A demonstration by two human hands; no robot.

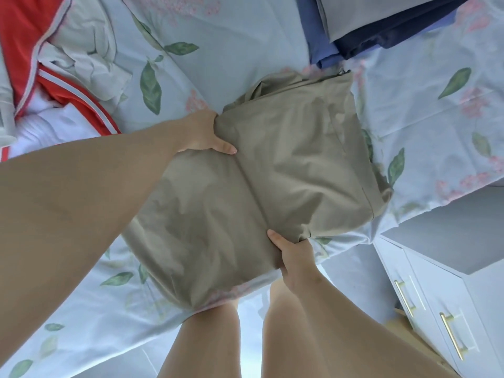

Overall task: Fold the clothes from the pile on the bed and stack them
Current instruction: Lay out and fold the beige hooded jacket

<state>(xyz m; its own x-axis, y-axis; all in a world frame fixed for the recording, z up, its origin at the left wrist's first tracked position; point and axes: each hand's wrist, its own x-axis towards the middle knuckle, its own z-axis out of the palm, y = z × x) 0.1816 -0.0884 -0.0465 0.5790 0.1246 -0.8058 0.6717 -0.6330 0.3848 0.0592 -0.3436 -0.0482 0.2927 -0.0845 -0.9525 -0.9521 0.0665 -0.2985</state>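
Note:
A folded khaki garment [272,170] is in the middle of the view, over the floral bedsheet [231,50]. My left hand [203,132] grips its far left edge, thumb on top and fingers under the cloth. At its near edge my right hand [293,255] holds it the same way, thumb on top. A stack of folded clothes [381,25], grey over navy and blue, lies at the top right. The unfolded pile [62,61], red with white trim plus pale grey and white pieces, is at the top left.
A white drawer unit [441,290] with gold handles stands to the right of the bed, close to my right arm. The bed's edge runs across the lower part of the view, with my legs and pale floor below it.

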